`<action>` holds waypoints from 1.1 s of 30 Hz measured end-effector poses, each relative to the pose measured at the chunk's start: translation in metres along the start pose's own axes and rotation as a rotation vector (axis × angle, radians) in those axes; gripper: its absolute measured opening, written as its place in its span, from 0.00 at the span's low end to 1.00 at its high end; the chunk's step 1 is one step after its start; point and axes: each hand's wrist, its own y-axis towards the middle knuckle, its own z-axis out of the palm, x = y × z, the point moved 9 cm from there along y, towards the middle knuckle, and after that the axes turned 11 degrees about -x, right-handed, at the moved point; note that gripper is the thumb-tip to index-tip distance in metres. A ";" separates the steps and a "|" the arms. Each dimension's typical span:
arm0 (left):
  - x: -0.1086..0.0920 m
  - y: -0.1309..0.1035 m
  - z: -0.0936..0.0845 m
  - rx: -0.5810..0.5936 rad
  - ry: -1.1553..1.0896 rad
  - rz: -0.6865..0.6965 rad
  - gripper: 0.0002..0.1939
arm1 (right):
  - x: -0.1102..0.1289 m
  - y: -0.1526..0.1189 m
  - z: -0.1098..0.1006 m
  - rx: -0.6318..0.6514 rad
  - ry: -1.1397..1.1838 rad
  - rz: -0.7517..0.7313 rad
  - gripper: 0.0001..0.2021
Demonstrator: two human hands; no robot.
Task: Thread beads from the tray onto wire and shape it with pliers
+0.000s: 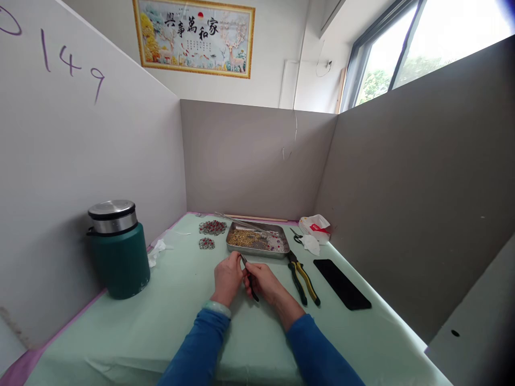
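Taking my hands as the middle of the dial and twelve as straight ahead, I have one small pair of pliers (pixel 250 282) in my right hand (pixel 262 281), fingers closed round its dark handles, its tip leaning toward eleven. My left hand (pixel 228 276) is bent in close at that tip; I cannot tell whether its fingertips pinch anything. One pale bracelet (pixel 218 308) circles my left wrist.

At twelve o'clock, just beyond my fingers, sits one metal tray (pixel 257 252) with many gold-coloured bits (pixel 244 238) on its left and scattered beads (pixel 277 244) on its right, too many and too small to count. One thin metal tool (pixel 237 221) leans across its far rim.

Two red-and-silver heaps lie toward ten and eleven: one larger heap (pixel 212 228) and one smaller heap (pixel 206 243). Near three o'clock is one large pair of pliers (pixel 303 279), with one flat black slab (pixel 341 284) farther out. Around two are one black-handled tool (pixel 296 237), one crumpled tissue (pixel 311 244) and one white bag (pixel 316 228). One green flask (pixel 118 260) stands upright at nine.
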 end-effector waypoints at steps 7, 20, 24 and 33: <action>-0.002 -0.005 0.007 0.051 0.016 0.038 0.03 | 0.007 0.003 -0.010 -0.126 -0.066 -0.050 0.20; 0.017 0.005 0.025 0.168 -0.528 -0.326 0.12 | 0.025 0.010 -0.030 -0.337 -0.379 -0.346 0.17; 0.013 -0.004 0.032 0.239 -0.680 -0.451 0.15 | 0.032 0.004 -0.026 -0.336 -0.442 -0.457 0.16; -0.002 -0.012 0.036 0.416 -0.976 -0.579 0.16 | 0.052 -0.014 -0.014 -0.379 -0.704 -0.690 0.14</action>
